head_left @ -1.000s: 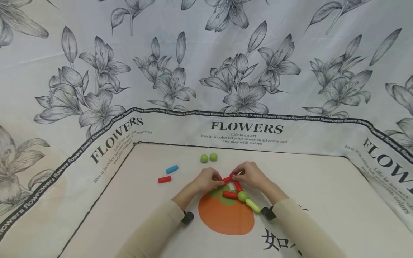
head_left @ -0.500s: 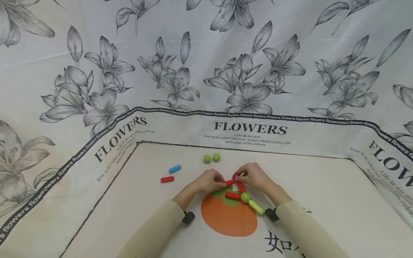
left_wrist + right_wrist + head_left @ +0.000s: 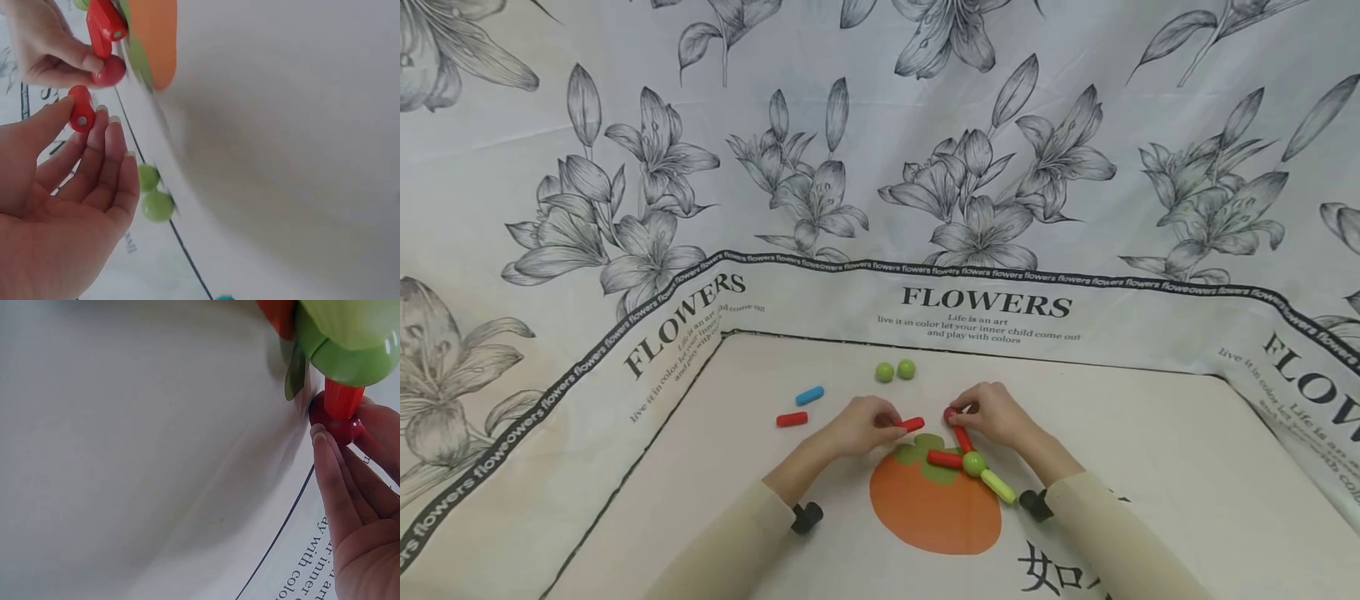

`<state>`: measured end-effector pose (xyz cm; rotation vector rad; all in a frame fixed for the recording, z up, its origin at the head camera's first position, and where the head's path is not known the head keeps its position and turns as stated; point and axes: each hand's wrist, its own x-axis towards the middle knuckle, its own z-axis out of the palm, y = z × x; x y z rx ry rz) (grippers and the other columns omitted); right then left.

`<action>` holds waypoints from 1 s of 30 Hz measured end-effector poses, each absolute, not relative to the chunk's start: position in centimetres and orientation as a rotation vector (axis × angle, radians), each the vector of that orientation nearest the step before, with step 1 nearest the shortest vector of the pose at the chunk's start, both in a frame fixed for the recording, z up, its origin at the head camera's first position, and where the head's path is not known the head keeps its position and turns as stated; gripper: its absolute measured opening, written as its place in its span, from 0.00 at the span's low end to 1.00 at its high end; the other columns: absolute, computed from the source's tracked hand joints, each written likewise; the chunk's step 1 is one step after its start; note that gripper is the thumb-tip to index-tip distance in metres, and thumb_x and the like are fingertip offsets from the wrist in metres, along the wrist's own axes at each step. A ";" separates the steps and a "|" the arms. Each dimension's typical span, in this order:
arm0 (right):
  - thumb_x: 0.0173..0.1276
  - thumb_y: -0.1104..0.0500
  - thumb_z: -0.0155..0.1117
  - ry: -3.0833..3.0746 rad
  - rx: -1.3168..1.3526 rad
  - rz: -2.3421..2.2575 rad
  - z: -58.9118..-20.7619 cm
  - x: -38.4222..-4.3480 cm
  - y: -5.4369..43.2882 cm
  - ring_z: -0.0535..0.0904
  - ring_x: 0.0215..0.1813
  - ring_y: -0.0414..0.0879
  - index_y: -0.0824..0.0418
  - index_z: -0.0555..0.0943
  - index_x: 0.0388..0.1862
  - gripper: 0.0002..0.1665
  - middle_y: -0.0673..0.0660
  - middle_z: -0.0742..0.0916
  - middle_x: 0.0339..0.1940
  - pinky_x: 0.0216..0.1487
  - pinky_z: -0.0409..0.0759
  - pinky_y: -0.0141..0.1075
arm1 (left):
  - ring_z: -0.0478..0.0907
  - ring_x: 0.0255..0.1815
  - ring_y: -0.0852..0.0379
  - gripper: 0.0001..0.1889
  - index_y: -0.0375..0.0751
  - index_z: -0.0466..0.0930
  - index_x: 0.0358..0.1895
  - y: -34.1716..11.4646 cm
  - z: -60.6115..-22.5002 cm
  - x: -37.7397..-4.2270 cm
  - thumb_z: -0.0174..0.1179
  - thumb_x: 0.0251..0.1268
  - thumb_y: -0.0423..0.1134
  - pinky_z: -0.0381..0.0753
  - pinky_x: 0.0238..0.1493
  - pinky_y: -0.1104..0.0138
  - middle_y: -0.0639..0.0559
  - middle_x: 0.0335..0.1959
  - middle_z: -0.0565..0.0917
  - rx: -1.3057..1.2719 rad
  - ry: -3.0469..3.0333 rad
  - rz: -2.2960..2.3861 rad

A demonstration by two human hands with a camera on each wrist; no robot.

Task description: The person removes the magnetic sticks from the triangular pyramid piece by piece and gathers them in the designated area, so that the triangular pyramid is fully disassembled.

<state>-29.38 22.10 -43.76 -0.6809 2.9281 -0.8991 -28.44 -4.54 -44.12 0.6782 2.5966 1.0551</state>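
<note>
Pale tabletop (image 3: 1150, 433), red rod (image 3: 80, 107) in left hand (image 3: 859, 425)

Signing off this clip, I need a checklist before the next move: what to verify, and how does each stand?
1. Left hand pinching a red rod: ok.
2. Right hand pinching the red ball: ok.
3. That rod touching the red ball: not ok, gap between.
4. That rod's ball-side end face: cannot tell, not clearly shown.
5. Yellow rod touching a green ball: ok.
6. Blue rod clear of both hands: ok.
</note>
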 end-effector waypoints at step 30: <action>0.65 0.61 0.75 2.950 -0.699 -0.910 -44.2 -29.3 22.2 0.82 0.38 0.44 0.64 0.91 0.44 0.11 0.52 0.91 0.38 0.39 0.80 0.33 | 0.77 0.43 0.48 0.11 0.32 0.84 0.48 -23.5 -44.7 -30.4 0.64 0.71 0.37 0.79 0.49 0.55 0.44 0.41 0.84 0.228 2.911 1.017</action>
